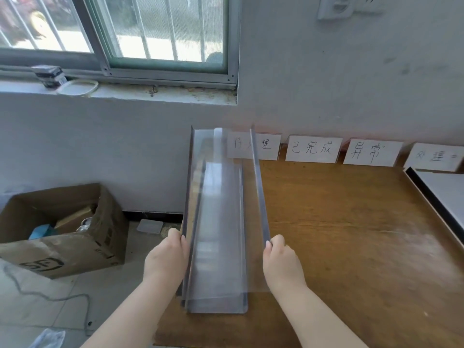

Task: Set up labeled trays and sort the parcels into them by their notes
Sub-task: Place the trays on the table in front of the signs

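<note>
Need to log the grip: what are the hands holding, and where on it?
The clear tray: left hand grips its left wall, right hand its right wall.

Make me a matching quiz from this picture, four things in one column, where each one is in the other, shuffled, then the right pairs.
Things
1. clear plastic trays
2. cardboard box
3. label cards
4. white ring

Places
A. on the windowsill
B. gripped by the left hand and right hand
C. on the floor, left of the table
D. standing along the table's back edge

Pairs: 1-B, 2-C, 3-D, 4-A
</note>
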`<state>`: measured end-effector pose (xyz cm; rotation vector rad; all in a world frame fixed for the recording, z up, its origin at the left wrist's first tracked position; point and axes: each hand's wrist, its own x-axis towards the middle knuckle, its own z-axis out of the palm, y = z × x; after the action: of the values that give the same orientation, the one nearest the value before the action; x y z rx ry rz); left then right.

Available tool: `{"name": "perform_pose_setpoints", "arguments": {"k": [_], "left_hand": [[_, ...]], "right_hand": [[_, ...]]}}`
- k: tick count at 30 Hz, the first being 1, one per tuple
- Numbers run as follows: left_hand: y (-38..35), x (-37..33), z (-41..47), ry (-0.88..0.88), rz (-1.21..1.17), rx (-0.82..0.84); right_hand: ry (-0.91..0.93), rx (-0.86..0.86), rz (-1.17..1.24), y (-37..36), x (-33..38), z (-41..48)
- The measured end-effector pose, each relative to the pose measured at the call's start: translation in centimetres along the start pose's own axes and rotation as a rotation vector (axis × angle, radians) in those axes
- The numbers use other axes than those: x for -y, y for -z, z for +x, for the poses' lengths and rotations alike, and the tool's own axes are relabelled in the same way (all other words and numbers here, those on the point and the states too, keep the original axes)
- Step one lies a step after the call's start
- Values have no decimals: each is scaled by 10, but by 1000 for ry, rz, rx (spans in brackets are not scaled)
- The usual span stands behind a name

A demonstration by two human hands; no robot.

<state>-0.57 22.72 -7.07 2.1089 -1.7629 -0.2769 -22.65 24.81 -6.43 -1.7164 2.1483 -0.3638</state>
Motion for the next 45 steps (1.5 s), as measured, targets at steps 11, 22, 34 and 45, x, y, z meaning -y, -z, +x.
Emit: {"name": "perform_pose_setpoints", "arguments": {"k": [11, 22, 34, 45], "left_hand": [[0, -55, -6, -40, 24, 50], [-70, -191, -75, -68, -19, 157], [-149, -290, -146, -11, 75, 359], [-166, -322, -140, -370, 358, 379]], "right_hand": [[-71, -77, 33, 57, -74, 12], [-160, -30, -142, 127, -252, -14], [-143, 91, -228, 148, -390, -17], [144, 242, -282, 112, -346, -4]]}}
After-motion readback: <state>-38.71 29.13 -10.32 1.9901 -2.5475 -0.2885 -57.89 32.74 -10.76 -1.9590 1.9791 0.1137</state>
